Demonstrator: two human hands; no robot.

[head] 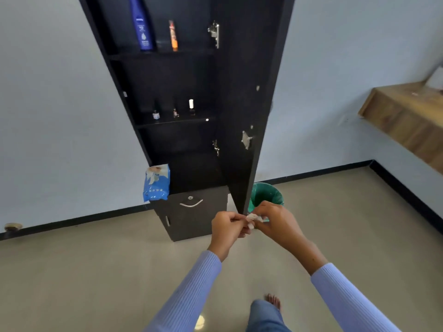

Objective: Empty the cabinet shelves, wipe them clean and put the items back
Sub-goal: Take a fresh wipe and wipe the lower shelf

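Note:
A tall black cabinet (167, 75) stands against the wall with its door (249, 104) swung open. On the upper shelf stand a blue bottle (143, 27) and an orange tube (173, 35). The middle shelf holds three small bottles (175, 111). A blue pack of wipes (156, 182) leans at the left edge of the bottom shelf. In front of the door's lower corner, my left hand (229, 227) and my right hand (275, 222) together pinch a small crumpled white wipe (253, 218).
A green bin (268, 195) sits on the floor behind the open door. A lower cabinet door with a curved handle (191, 204) is closed. A wooden shelf (407, 118) juts from the right wall. My foot (273, 301) stands on the beige floor.

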